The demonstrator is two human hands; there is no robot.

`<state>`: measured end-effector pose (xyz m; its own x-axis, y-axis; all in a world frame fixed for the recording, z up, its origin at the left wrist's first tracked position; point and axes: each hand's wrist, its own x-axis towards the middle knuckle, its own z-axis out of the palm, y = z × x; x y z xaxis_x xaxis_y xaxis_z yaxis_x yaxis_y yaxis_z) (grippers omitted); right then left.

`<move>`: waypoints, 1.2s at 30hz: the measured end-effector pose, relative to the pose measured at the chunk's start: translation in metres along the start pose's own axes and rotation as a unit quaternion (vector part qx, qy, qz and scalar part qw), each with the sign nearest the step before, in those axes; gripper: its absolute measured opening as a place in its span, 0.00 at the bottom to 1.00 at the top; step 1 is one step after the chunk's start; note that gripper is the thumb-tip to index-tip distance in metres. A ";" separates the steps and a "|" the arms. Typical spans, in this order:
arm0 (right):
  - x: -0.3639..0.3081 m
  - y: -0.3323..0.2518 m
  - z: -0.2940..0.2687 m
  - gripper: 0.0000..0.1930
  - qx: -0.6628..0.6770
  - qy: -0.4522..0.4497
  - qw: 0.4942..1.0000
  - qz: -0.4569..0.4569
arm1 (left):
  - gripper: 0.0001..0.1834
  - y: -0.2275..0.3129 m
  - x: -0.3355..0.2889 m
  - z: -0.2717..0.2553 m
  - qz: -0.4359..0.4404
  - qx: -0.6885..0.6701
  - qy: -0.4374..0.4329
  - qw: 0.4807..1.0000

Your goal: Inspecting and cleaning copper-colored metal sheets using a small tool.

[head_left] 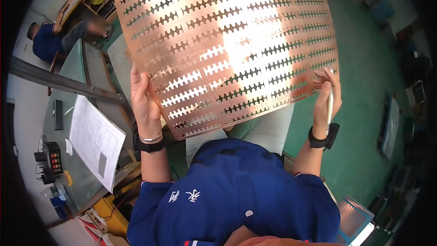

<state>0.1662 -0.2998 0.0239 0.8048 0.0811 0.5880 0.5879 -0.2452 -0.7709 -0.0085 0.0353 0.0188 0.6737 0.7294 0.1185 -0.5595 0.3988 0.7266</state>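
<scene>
A large copper-coloured sheet (195, 45) with rows of toothed cut-outs is held up tilted in front of me, above my lap. My left hand (145, 102) grips its left edge, thumb and fingers around the rim. At the lower right corner, my right hand (328, 98) has curled fingers at the sheet's edge; whether they pinch the sheet I cannot tell. A slim white pen (330, 111) is tucked in that same hand, pointing down toward the wrist. Bright glare covers the middle of the sheet.
To my left, a glass-topped table (86, 177) bears printed papers (98, 141), a black case (57, 115) and a small device with red displays (54, 157). A metal bar (68, 82) crosses above it. Another person (48, 41) sits at the far left. A blue-framed panel (353, 221) lies lower right.
</scene>
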 end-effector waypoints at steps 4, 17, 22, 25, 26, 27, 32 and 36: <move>-0.003 -0.001 -0.003 0.16 0.040 -0.023 0.999 -0.019 | 0.22 -0.002 0.001 0.002 -0.002 -0.001 0.003 1.000; -0.051 -0.034 0.071 0.09 0.132 -0.314 0.930 -0.138 | 0.22 -0.015 0.003 0.010 -0.013 -0.007 0.011 1.000; -0.050 -0.037 0.080 0.07 0.143 -0.306 0.932 -0.128 | 0.22 -0.016 0.005 0.006 -0.017 -0.008 0.011 1.000; -0.050 -0.036 0.081 0.06 0.137 -0.309 0.933 -0.124 | 0.22 -0.017 0.004 0.008 -0.019 -0.023 0.000 1.000; -0.050 -0.035 0.081 0.05 0.133 -0.312 0.933 -0.121 | 0.22 -0.017 0.004 0.009 -0.022 -0.028 0.002 0.999; -0.050 -0.034 0.081 0.05 0.133 -0.313 0.933 -0.121 | 0.22 -0.017 0.004 0.009 -0.024 -0.034 0.004 0.999; -0.052 -0.031 0.081 0.06 0.117 -0.312 0.933 -0.133 | 0.22 -0.018 0.002 0.009 -0.024 -0.027 -0.003 0.999; -0.054 -0.027 0.079 0.07 0.103 -0.315 0.933 -0.143 | 0.22 -0.019 0.001 0.013 -0.031 -0.023 0.010 0.999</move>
<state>0.1135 -0.2210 -0.0061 0.4629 0.6819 0.5663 0.7366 0.0595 -0.6737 0.0089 0.0208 0.0144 0.6982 0.7133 0.0613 -0.5398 0.4683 0.6995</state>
